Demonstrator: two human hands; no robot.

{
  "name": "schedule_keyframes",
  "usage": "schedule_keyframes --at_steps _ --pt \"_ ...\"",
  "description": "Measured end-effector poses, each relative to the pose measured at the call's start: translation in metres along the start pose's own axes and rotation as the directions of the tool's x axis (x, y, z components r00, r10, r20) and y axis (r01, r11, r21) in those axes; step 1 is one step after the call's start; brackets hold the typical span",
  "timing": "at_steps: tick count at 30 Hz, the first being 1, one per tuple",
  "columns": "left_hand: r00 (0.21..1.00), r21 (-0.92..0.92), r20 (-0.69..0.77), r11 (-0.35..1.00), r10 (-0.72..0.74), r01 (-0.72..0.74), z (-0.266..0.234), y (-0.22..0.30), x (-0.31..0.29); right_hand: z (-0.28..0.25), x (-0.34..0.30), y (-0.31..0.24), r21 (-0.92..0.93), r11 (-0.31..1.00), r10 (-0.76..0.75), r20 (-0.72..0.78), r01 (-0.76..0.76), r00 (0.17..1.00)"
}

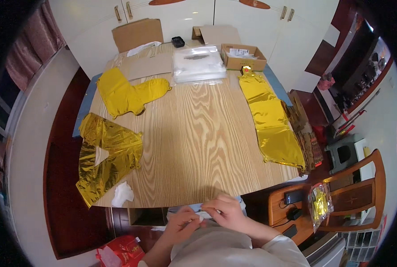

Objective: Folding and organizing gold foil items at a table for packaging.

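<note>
Pinching a white scrap (201, 219) at its right, the left hand (183, 224) faces the right hand (227, 212), whose grip is unclear.

left hand (180, 223) and right hand (227, 211) sit close together, fingers (214, 205) bent, forearms (257, 228) angling inward.

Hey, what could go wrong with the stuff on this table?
The nearer left gold foil balloon, lying flat at the left edge of the table, could slide off. The crumpled white tissue sits right at the front edge, so the left hand might brush it down.
</note>
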State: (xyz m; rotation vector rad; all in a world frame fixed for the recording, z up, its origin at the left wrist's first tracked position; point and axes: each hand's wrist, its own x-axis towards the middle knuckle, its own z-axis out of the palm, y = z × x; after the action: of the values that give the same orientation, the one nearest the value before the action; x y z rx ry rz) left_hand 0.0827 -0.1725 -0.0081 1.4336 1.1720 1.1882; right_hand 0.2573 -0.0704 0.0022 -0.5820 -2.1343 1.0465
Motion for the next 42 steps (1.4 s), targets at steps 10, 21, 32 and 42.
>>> schedule_keyframes --at_steps 10,21,32,42 --pt "0.960 -0.284 -0.238 0.956 -0.148 0.077 0.013 -0.010 0.003 0.012 -0.002 -0.002 -0.133 0.990 -0.051 -0.094 0.038 0.994" --pt "0.918 -0.022 -0.189 0.936 -0.348 0.350 0.011 -0.019 0.002 0.001 0.012 0.010 -0.099 0.990 -0.106 -0.040 0.102 0.994" --pt "0.915 -0.261 -0.076 0.894 -0.396 0.365 0.010 -0.011 0.008 0.001 0.011 0.023 0.043 0.994 -0.100 -0.033 0.101 0.994" --pt "0.919 -0.785 -0.099 0.598 -0.382 0.164 0.007 -0.022 0.005 0.013 -0.006 0.010 0.339 0.842 0.374 0.195 -0.420 0.907"
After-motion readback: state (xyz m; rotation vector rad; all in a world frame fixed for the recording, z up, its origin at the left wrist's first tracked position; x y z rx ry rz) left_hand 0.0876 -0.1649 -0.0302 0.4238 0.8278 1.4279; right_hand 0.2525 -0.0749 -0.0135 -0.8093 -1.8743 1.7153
